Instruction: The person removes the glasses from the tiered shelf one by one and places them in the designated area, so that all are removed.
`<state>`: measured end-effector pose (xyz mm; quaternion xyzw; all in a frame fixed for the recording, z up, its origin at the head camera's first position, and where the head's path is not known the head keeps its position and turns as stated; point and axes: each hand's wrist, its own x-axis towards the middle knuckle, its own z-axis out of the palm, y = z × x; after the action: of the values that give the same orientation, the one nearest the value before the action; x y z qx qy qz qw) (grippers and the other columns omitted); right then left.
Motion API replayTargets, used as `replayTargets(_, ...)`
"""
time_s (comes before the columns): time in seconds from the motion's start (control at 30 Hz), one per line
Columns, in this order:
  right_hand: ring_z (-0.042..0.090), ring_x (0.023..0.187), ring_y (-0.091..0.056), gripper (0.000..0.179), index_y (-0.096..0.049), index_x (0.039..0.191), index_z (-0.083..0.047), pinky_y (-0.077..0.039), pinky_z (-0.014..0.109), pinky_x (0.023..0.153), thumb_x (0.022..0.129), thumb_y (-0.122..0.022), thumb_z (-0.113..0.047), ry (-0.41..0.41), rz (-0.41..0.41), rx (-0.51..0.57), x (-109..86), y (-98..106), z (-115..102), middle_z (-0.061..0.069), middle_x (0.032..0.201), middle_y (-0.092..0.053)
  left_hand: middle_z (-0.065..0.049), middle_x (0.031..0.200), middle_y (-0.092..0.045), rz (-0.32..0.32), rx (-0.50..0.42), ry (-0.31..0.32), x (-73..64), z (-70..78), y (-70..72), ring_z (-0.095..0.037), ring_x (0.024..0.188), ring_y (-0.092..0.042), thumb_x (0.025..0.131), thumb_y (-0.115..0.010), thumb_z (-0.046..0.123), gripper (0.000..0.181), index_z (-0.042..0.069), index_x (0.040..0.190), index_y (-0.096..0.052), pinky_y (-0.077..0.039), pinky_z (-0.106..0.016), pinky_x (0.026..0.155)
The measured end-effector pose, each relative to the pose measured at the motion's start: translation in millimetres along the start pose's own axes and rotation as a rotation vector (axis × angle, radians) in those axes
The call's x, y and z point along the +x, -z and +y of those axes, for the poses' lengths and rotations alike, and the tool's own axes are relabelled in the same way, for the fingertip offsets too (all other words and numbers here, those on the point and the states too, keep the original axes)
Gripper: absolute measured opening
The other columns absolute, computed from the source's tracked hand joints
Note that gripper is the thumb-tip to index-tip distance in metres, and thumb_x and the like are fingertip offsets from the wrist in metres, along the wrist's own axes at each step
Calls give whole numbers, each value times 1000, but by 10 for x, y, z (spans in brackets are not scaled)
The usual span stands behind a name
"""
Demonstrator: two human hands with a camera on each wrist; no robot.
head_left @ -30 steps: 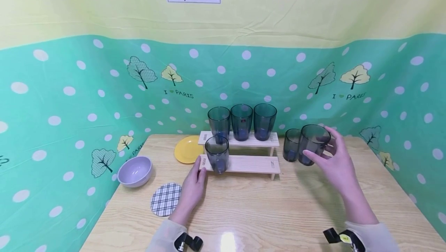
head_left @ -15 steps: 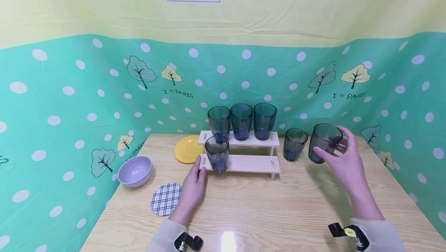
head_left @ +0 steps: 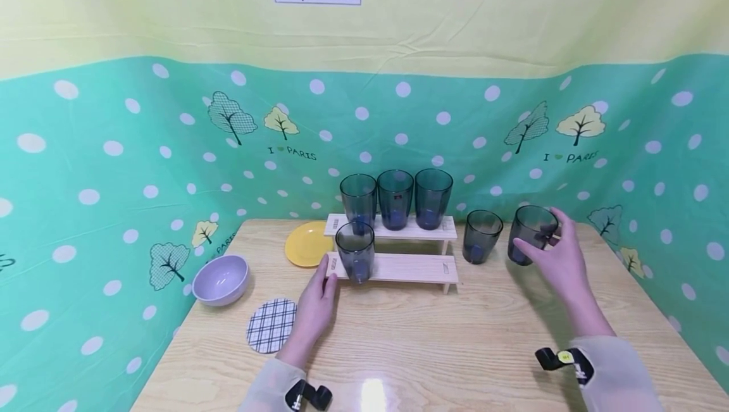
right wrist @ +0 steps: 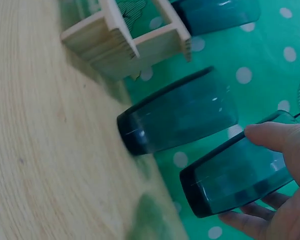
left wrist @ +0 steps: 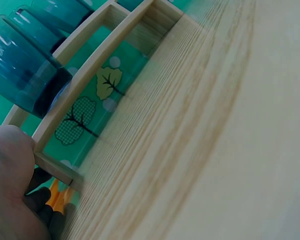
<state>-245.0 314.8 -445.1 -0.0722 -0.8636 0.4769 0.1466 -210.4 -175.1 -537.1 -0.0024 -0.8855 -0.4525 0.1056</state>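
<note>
My right hand (head_left: 560, 263) grips a smoky tinted glass tumbler (head_left: 523, 233) at the right, thumb on the near side and fingers behind. In the right wrist view, the base of this upright tumbler shows against the cloth. A matching tumbler (head_left: 480, 241) stands on the table just left of it, a gap apart. My left hand (head_left: 314, 311) holds the left end of a two-tier wooden rack (head_left: 410, 268), its thumb at the lower board's front edge. One tumbler (head_left: 354, 249) stands on that lower board at the left. Three taller glasses (head_left: 395, 200) line the upper board (head_left: 450, 229).
A yellow plate (head_left: 304, 246) lies left of the rack, partly behind it. Farther left sit a lilac bowl (head_left: 220, 280) and a round checked coaster (head_left: 267, 326). Polka-dot cloth (head_left: 364, 133) walls in the wooden table (head_left: 398, 330) at the back and sides.
My right hand has carried its tumbler rightward, away from the neighbouring one, then slightly farther back. The left hand and the rack have stayed put.
</note>
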Motion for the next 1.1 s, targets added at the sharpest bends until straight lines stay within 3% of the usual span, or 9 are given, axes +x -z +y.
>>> replayTargets(0.5,70,148,-32,112,-8,177,-6,-40,82,113,100,-86,-27,51,-42,-17,187,-158,291,37,177,-12,-14,176,-36,2,-6,3,-16,12,8,-38,160,-38,120,-48,34,62,10,175,-31,-31,-55,131)
replayTargets(0.73,67,153,-27,113,-10,176,-4,-31,81,121,97,-89,-24,31,-44,-12,208,-217,324,39,175,-15,-14,176,-37,-1,-2,6,-25,15,8,-39,159,-38,120,-49,32,62,10,175,-31,-31,-56,131)
replayTargets(1.1,66,155,-24,111,-11,176,-6,-29,82,120,98,-88,-29,28,-51,-14,211,-262,345,38,175,-15,-14,175,-37,0,3,13,-22,22,9,-39,159,-39,120,-49,33,62,11,175,-31,-32,-56,131)
